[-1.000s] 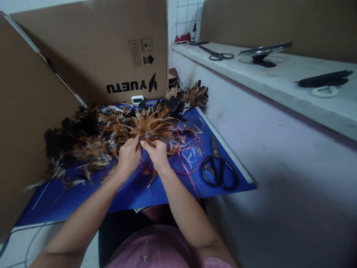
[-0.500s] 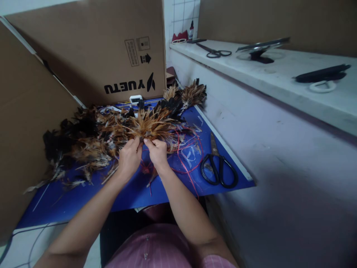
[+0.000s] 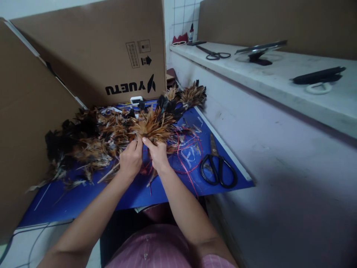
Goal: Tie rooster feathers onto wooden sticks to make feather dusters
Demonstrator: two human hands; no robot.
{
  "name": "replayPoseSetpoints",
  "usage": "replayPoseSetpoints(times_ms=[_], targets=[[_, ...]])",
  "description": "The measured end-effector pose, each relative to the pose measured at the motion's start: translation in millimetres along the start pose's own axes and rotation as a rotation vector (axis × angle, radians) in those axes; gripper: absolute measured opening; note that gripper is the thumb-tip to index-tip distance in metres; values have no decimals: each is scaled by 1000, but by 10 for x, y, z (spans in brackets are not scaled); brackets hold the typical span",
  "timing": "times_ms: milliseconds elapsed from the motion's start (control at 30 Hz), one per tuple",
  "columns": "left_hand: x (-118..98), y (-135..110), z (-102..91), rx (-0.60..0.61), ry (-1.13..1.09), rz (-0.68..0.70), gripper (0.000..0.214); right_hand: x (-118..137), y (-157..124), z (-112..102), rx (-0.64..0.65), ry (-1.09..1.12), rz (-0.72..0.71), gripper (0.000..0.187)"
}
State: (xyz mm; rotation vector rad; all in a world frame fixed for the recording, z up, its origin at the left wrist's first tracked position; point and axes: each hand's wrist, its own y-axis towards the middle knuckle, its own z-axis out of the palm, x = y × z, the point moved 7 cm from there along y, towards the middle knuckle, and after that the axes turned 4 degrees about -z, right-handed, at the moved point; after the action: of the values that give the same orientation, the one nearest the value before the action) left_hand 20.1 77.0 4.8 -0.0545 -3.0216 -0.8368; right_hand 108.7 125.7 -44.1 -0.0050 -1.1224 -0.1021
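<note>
At the middle of the blue tabletop (image 3: 136,197) a bunch of golden-brown feathers (image 3: 154,125) fans out away from me, with black tips behind it. My left hand (image 3: 131,158) pinches the base of the bunch between thumb and fingers. Close beside it, my right hand (image 3: 158,154) is closed on the same base, its thumb stretched along the quills. The fingertips hide just how the quills are gripped. A pale thin stick (image 3: 109,173) shows by my left wrist; whether it joins the bunch I cannot tell. Red string (image 3: 182,163) trails on the table to the right.
More brown and black feathers (image 3: 92,150) are heaped at the left. Large black-handled scissors (image 3: 218,169) lie at the right edge. Cardboard (image 3: 92,52) stands behind and left. On the white ledge (image 3: 251,74) are another pair of scissors (image 3: 213,54) and a propped phone-like device (image 3: 260,47).
The feather bunch has tilted slightly to the right, and its feathers have shifted between my fingers. My hands stay at nearly the same place, and the view has moved a little.
</note>
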Motion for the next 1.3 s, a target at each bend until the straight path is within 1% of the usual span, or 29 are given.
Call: replayPoseSetpoints(times_ms=[67, 133, 233, 300, 367, 467, 533, 567, 600, 633, 667, 767, 833, 867, 933, 1033, 1100, 1167, 1233, 1300], targets=[[-15, 12, -16, -13, -48, -8, 42, 14, 1, -21, -40, 53, 8, 28], [-30, 42, -63, -21, -142, -22, 42, 35, 8, -38, -65, 79, -2, 28], [-22, 118, -169, -33, -352, -55, 37, 80, 22, -52, -68, 70, -34, 28], [21, 186, -201, 1, -494, -99, 31, 107, 25, -58, -67, 83, -48, 27], [80, 257, -160, 109, -648, -169, 27, 135, 23, -61, -65, 132, -58, 26], [99, 327, -31, 383, -915, -248, 25, 150, 12, -41, -37, 190, -27, 26], [42, 345, 8, 560, -1055, -232, 24, 152, 8, -28, -10, 190, -6, 27], [14, 351, 6, 617, -1090, -211, 23, 157, 10, -24, 4, 185, -10, 27], [-1, 359, -6, 639, -1094, -190, 24, 164, 16, -24, 15, 179, -25, 27], [1, 372, -23, 623, -1066, -175, 24, 170, 25, -25, 26, 171, -46, 28], [14, 386, -43, 578, -1007, -161, 25, 171, 36, -27, 36, 161, -67, 28], [69, 402, -91, 361, -719, -114, 25, 139, 79, -42, 47, 111, -110, 28], [81, 374, -72, 256, -544, -87, 24, 101, 102, -76, 15, 49, -126, 29], [83, 354, -46, 223, -486, -79, 23, 86, 108, -93, -4, 7, -136, 30], [85, 315, 9, 170, -424, -73, 22, 72, 105, -103, -18, -82, -161, 32], [71, 272, 58, 99, -384, -65, 28, 73, 71, -58, 33, -164, -178, 23], [48, 246, 76, 82, -355, -64, 34, 101, 42, -50, 41, -205, -201, 22], [25, 218, 85, 81, -326, -73, 38, 158, 18, -60, 32, -279, -257, 24], [6, 192, 66, 68, -326, -76, 41, 202, 5, -78, 24, -330, -302, 30], [-8, 173, 24, 47, -370, -60, 42, 219, 0, -91, 21, -311, -317, 33]])
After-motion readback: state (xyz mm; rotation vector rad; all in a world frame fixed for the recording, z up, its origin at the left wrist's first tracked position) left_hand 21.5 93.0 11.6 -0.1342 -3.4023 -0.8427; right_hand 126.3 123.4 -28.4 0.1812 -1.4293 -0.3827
